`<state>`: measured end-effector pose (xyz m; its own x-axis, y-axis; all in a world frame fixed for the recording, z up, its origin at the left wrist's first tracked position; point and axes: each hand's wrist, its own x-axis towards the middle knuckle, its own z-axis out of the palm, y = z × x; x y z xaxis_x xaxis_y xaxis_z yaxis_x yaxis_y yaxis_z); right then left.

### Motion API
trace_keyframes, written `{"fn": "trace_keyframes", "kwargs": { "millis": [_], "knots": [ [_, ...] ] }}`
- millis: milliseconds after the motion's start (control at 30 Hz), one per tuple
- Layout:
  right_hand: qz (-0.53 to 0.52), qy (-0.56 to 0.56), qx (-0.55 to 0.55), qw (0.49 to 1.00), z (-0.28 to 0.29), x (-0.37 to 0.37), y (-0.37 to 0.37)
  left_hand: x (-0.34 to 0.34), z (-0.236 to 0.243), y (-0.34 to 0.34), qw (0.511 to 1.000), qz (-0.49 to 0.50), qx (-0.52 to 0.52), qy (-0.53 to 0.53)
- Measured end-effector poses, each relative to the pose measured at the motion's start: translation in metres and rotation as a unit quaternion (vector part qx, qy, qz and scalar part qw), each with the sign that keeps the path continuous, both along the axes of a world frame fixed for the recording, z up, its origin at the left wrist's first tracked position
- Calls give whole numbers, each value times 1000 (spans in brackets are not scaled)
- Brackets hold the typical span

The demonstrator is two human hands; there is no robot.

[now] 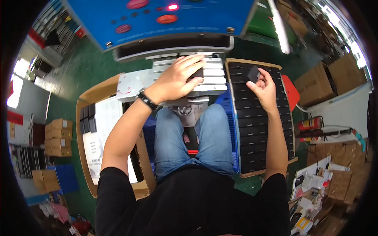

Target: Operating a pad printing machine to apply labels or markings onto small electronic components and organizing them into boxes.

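My left hand (182, 74) rests on the slotted silver fixture (214, 76) below a blue machine (153, 27), its fingers curled over a dark piece (199, 72) that is mostly hidden. My right hand (264, 88) holds a small black box (253, 73) between thumb and fingers, above a cardboard tray (292, 157) packed with rows of similar black boxes (258, 145).
At my left, an open carton (86, 177) holds white sheets (108, 106) and several black boxes (87, 118), beside a light plate (132, 84). My legs are under the machine. A red panel (290, 92), stacked cartons and fire extinguishers (309, 124) stand at the right.
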<state>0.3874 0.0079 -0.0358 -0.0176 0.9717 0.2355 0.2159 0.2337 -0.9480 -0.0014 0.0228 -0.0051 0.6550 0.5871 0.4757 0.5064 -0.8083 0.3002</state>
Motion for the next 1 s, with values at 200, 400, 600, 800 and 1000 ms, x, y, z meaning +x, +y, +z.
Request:
{"fn": "trace_keyframes", "kwargs": {
  "millis": [200,400,600,800,1000],
  "knots": [
    [-294,-191,-74,934,-75,158,-4,10,17,-31,996,34,-2,80],
    [-426,-362,-212,801,-107,222,40,-12,18,-101,999,12,-25,28],
    [-321,-415,-291,800,-100,215,98,-72,-7,-177,981,175,28,-79],
    [-79,-401,-190,893,-86,162,67,-185,-38,-222,923,384,28,-18],
    [-90,-352,-167,917,-123,247,108,-349,-113,-264,734,669,-68,96]
  ]
}}
